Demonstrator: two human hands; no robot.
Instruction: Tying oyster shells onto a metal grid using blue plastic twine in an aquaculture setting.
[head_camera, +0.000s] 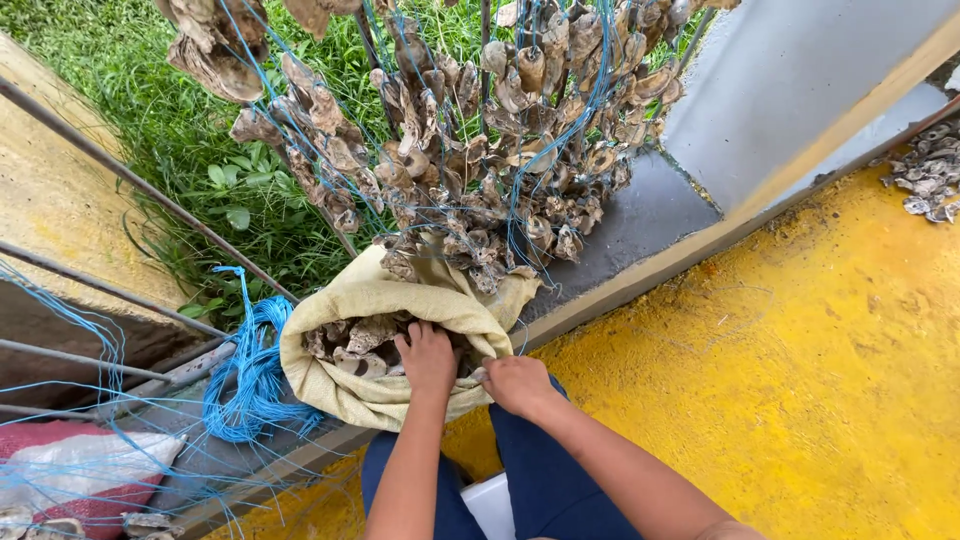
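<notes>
**A:** The left hand (428, 358) was down in the mouth of the sack (385, 400), fingers curled over the shells inside (352, 342). Whether it had actually closed on one, I couldn't tell.

**B:** And the right hand (516, 383)?

**A:** It was pinching the sack's rim, knuckles bunched on the coarse cloth at the near edge. The sack was a pale, woven, burlap-like thing, its top rolled outward into a thick, soft collar. The shells in it were rough, flaky and grey-brown, with irregular flat shapes.

**B:** What was around it?

**A:** The sack sat on a grey ledge by the yellow, gritty floor (800, 380). Right above it hung strings of the same shells (480, 150), threaded on thin blue line, a ragged cluster with the lowest ones touching the sack's far rim. Beside the sack, to the left, lay a loose tangle of blue cord (245, 375). Thin metal rods (110, 165) slanted across a sandy concrete slab, grass (210, 150) behind them. Far right, a small pile of loose shells (925, 170) lay on the floor.
</notes>
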